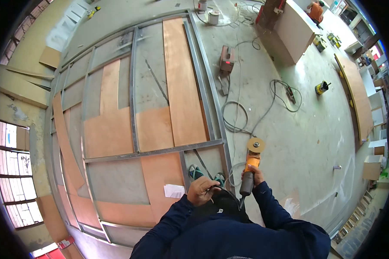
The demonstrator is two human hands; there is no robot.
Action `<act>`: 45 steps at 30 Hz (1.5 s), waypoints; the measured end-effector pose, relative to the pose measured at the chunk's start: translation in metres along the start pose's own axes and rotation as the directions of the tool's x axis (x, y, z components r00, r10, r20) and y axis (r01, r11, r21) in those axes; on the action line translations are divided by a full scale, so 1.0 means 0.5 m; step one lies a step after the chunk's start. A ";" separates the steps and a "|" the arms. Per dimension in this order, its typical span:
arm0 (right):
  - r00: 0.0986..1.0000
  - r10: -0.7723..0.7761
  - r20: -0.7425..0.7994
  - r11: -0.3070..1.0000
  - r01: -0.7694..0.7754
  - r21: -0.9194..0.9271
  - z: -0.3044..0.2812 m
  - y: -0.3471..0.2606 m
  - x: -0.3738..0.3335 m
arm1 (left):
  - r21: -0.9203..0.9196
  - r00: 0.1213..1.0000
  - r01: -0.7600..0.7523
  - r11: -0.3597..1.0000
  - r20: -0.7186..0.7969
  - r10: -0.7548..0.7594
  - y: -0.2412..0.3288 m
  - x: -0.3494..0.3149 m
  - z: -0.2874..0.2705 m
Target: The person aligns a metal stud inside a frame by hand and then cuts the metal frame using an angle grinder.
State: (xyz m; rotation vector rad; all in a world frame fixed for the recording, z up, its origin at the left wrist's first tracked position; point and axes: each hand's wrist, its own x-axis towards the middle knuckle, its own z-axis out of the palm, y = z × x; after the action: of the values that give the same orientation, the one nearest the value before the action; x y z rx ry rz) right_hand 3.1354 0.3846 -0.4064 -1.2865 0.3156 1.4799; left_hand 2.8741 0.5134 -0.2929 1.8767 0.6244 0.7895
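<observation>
An orange and grey angle grinder (250, 166) with a round tan disc at its far end points away from me. My right hand (258, 176) is wrapped round its body from the right side. A black power cord runs from the grinder's rear end. My left hand (200, 191) pinches a stretch of that cord (222, 188) in front of my body. Below my hands my feet stand by the corner of a large grey metal frame (181, 149) that lies on the floor. Reddish-brown plywood pieces (183, 86) lie within and across the frame.
A white paper sheet (174, 191) lies on plywood to my left. Ahead stand a welding machine (227, 59) and looping cables (237, 125). An electrode holder (291, 95), a can (321, 88) and a long wooden panel (354, 99) are to the right. Another person (316, 11) sits at the far right.
</observation>
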 end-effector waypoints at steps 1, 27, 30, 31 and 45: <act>0.999 0.003 0.040 1.000 -0.003 0.000 0.024 -0.018 -0.016 | -0.003 1.000 -0.024 1.000 0.010 0.024 0.001 0.001 -0.022; 0.972 -0.118 0.205 0.972 0.071 0.223 0.252 -0.210 0.019 | 0.492 0.887 0.371 0.787 0.064 -0.458 -0.031 0.000 -0.171; 0.974 -0.125 0.187 0.964 0.075 0.257 0.265 -0.232 0.031 | 0.432 0.916 0.383 0.817 -0.060 -0.397 -0.006 0.058 -0.191; 0.974 -0.124 0.188 0.960 0.070 0.270 0.267 -0.238 0.039 | 0.397 0.932 0.357 0.845 -0.085 -0.353 -0.003 0.075 -0.199; 0.982 -0.164 0.089 0.918 0.119 0.378 0.475 -0.262 0.182 | 0.372 0.905 0.408 0.834 -0.287 -0.315 -0.147 0.254 -0.357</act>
State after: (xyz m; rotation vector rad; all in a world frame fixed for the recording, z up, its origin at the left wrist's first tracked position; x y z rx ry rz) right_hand 3.1342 0.6619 -0.3360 -0.8940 0.3947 1.2919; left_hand 2.8179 0.7364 -0.2709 1.9769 1.3430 0.6383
